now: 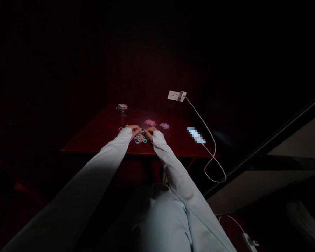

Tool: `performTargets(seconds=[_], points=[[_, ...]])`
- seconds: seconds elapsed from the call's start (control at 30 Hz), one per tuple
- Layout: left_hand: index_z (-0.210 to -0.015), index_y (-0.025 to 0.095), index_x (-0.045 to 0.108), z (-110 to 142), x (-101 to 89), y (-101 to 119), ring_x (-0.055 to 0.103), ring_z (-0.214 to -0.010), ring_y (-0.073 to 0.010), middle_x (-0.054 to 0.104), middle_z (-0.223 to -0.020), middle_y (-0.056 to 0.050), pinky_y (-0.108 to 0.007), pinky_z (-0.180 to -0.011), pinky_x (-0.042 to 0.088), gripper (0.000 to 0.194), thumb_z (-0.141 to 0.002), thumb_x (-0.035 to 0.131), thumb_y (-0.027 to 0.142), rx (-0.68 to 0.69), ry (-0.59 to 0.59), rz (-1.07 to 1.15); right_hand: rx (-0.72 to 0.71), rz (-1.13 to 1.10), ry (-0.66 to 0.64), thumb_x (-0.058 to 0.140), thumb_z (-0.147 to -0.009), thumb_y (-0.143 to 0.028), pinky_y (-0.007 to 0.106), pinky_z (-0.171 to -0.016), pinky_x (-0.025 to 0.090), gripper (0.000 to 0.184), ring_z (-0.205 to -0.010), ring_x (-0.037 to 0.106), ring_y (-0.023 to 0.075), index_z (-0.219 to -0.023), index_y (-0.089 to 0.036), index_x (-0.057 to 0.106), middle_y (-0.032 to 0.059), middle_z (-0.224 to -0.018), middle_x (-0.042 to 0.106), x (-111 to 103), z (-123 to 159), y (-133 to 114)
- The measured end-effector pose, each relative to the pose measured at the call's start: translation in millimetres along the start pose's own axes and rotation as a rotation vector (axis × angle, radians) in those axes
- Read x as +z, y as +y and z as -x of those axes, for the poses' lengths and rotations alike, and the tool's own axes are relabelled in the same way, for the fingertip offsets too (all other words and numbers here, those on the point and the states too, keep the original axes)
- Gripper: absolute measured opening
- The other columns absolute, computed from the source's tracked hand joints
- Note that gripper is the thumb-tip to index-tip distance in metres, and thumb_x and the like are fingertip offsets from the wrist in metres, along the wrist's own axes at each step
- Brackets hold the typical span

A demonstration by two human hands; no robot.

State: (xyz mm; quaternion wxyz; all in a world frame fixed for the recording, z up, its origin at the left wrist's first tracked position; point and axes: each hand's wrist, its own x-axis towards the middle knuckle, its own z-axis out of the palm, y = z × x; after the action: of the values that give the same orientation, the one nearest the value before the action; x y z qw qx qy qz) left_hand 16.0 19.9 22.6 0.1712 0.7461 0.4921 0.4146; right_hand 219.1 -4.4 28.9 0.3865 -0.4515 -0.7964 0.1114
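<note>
A heap of small coloured rings (141, 137) lies on a dark red wooden table (99, 140). My left hand (134, 130) and my right hand (150, 131) rest at the heap, one on each side, fingers curled in toward it. Both hands are small and dim in the view, so I cannot see what the fingers pinch. Pale grey sleeves cover both arms down to the wrists.
Two pink piles (150, 122) (164, 125) lie just behind the hands. A small glass jar (122, 107) stands at the back left. A blurred phone (196, 135) lies at the right, its white cable (212, 140) running to a wall socket (176, 95). The room is dark.
</note>
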Motion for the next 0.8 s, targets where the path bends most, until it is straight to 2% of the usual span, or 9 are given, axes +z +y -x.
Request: performTargets(seconds=[0.17, 0.57, 0.8], points=[[-0.065, 0.021, 0.062, -0.5, 1.9, -1.9, 0.035, -0.055, -0.0136, 0.043, -0.051, 0.004, -0.028, -0.053, 0.021, 0.031, -0.084, 0.06, 0.045, 0.016, 0.03, 0.022, -0.011, 0.005, 0.01, 0.046, -0.107, -0.053, 0.028, -0.094, 0.049, 0.043, -0.095, 0.065, 0.0188, -0.092, -0.024, 0.074, 0.0038, -0.099, 0.074, -0.5, 0.9, -0.8], [-0.066, 0.022, 0.064, -0.8, -1.0, 0.2, 0.036, -0.054, -0.0144, 0.044, -0.052, 0.003, -0.029, -0.053, 0.021, 0.031, -0.084, 0.06, 0.047, 0.011, 0.012, 0.011, -0.01, 0.013, 0.007, 0.046, -0.107, -0.054, 0.032, -0.092, 0.053, 0.043, -0.096, 0.067, 0.0209, -0.093, -0.027, 0.076, 0.0045, -0.096, 0.074, 1.9, -0.5, 3.2], [-0.068, 0.021, 0.065, -0.4, -2.1, 3.4, 0.036, -0.055, -0.014, 0.047, -0.054, 0.003, -0.028, -0.052, 0.023, 0.031, -0.085, 0.059, 0.047, 0.027, 0.011, 0.027, -0.002, 0.002, 0.026, 0.048, -0.106, -0.054, 0.031, -0.092, 0.052, 0.042, -0.096, 0.069, 0.0201, -0.094, -0.025, 0.076, 0.0037, -0.101, 0.076, 2.0, 0.0, 3.7]])
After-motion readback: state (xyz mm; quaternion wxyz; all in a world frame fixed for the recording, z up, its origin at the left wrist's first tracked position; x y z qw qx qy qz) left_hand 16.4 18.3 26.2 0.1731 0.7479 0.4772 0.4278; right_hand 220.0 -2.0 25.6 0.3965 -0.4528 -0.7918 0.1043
